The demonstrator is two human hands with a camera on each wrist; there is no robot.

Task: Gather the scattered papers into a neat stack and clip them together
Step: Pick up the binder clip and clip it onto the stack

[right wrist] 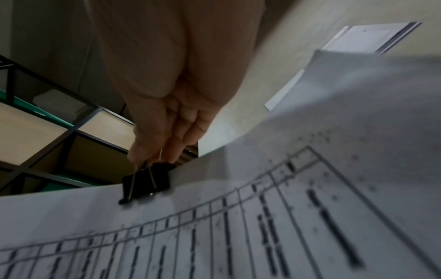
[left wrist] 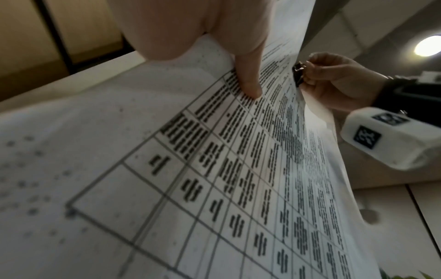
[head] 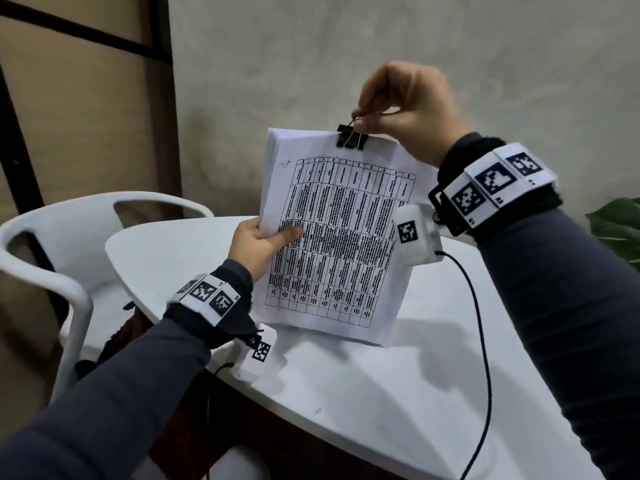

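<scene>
A stack of white papers (head: 332, 237) printed with a table stands upright, its bottom edge on the white table (head: 381, 393). My left hand (head: 263, 242) grips the stack's left edge, thumb on the front sheet (left wrist: 248, 83). A black binder clip (head: 351, 137) sits on the top edge of the stack. My right hand (head: 398, 105) pinches the clip's wire handles from above. The left wrist view shows the papers (left wrist: 214, 169), the clip (left wrist: 298, 75) and the right hand (left wrist: 334, 83). In the right wrist view the fingers (right wrist: 164, 136) pinch the handles of the clip (right wrist: 145, 181) on the papers (right wrist: 262, 226).
A white plastic chair (head: 55, 244) stands left of the table. A plain wall rises behind. A green plant leaf (head: 620, 223) shows at the right edge. A black cable (head: 481, 341) hangs from my right wrist camera across the table.
</scene>
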